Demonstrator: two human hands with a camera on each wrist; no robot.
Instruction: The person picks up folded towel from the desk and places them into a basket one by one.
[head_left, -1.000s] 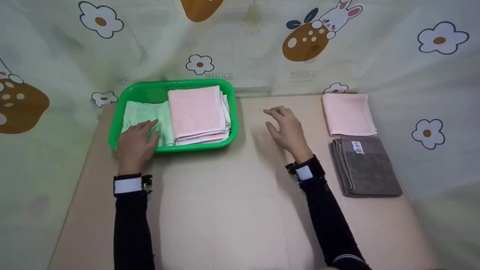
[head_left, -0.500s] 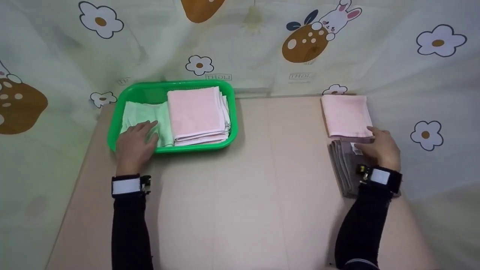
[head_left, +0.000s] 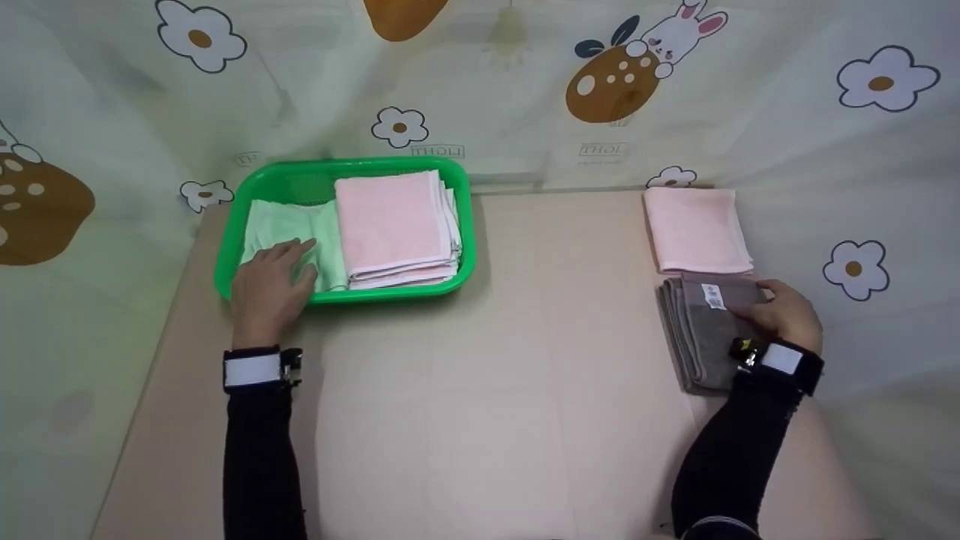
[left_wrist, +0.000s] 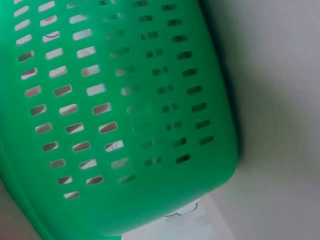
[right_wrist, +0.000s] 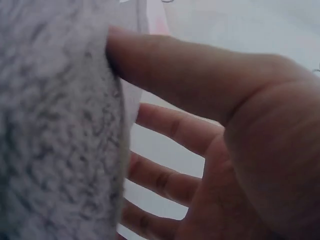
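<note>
My left hand [head_left: 270, 292] reaches over the front left rim of a green plastic basket [head_left: 375, 298]. Its fingers rest loosely on a light green towel [head_left: 330, 240] inside. Beside that towel lies a stack of folded pink towels [head_left: 394, 225]. On the right, my right hand [head_left: 791, 311] grips the right edge of a folded dark grey towel [head_left: 701, 337] that has a white label. In the right wrist view the thumb [right_wrist: 185, 75] presses one face of this towel, and the other fingers [right_wrist: 165, 175] are behind it, their tips hidden.
A folded pink towel [head_left: 697, 229] lies just behind the grey one, near the table's far edge. The beige table [head_left: 480, 420] stretches between the arms. A patterned curtain [head_left: 510, 82] hangs behind and along both sides. In the left wrist view the slotted basket wall [left_wrist: 150, 125] fills most of the picture.
My right hand has moved from mid-table to the right, passing the pink towel's front corner, and now holds the grey towel's right edge. The left hand has stayed put.
</note>
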